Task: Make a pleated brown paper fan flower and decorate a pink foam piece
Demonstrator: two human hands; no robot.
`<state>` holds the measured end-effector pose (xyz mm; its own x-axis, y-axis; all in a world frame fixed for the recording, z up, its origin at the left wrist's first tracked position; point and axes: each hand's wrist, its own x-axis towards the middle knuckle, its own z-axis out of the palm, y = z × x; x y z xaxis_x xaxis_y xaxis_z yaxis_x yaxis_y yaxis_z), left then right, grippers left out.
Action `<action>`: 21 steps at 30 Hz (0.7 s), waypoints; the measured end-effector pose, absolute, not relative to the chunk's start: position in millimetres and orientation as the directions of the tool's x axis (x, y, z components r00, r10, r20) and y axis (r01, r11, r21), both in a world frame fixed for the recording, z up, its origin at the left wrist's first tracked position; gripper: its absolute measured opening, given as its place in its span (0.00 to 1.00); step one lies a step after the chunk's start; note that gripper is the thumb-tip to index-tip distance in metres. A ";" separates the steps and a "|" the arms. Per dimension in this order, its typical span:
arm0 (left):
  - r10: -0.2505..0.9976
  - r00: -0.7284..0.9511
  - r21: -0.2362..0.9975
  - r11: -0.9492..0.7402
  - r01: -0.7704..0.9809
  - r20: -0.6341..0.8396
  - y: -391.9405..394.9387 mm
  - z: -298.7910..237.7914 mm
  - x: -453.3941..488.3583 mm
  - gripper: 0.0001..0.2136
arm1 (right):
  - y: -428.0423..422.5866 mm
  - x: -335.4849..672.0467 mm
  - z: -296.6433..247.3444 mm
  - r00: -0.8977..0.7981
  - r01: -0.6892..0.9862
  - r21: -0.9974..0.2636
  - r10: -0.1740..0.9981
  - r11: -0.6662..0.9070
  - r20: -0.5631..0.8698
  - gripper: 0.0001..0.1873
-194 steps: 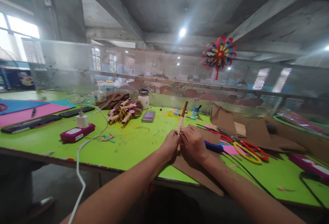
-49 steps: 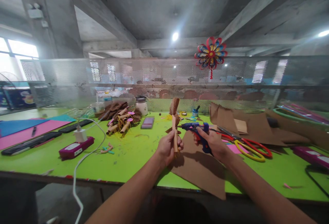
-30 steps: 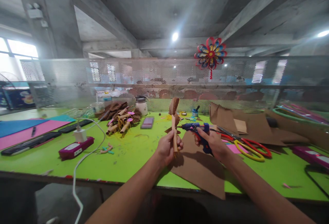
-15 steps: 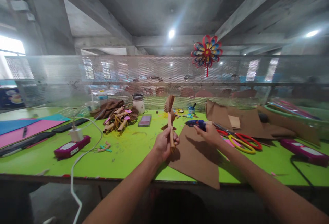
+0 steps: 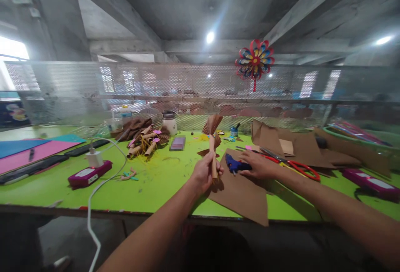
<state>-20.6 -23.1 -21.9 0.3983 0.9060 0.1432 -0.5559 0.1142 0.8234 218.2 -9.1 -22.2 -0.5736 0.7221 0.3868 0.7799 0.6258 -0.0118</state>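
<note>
Lime-green worktable (image 5: 150, 180) fills the lower half of the frame, backed by a perforated mesh screen (image 5: 78, 84), with a coloured paper pinwheel (image 5: 254, 59) hanging right of centre near the top. At the middle of the frame the left hand (image 5: 203, 174) is closed in a fist round the lower end of a rolled brown paper stick (image 5: 213, 159) and holds it upright over the near part of the table. A pleated fan (image 5: 211, 124) of the same brown paper spreads from the stick's top, with smaller folds lower on the shaft. Just to the right, the right hand (image 5: 261, 165) lies low over a brown cardboard sheet (image 5: 243, 193). Its fingers are laid on the rear of a blue glue gun (image 5: 235, 164) that rests on that sheet with its front end toward the stick. I cannot tell whether they wrap the handle or only rest on it. By the look of it, the work stands at a gluing stage on the stick, with the gun down on the sheet and not at the paper. Stick and gun are near but apart, the shaft a little left of and above the gun's front end. Further work on the fan would call for a steady, upright stick and fingertips kept off the nozzle. Red scissors (image 5: 300, 168) lie right of the hand. A heap of brown rolls (image 5: 143, 138) sits farther back at left of centre, and a pink power block (image 5: 86, 173) with a white cable (image 5: 93, 197) is at lower left.
</note>
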 end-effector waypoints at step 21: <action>0.888 0.424 0.953 -0.047 -0.299 0.177 -25.6 -25.8 -15.4 0.13 | -10.8 135.3 2.1 0.045 -0.404 -0.883 0.969 0.239 0.242 0.14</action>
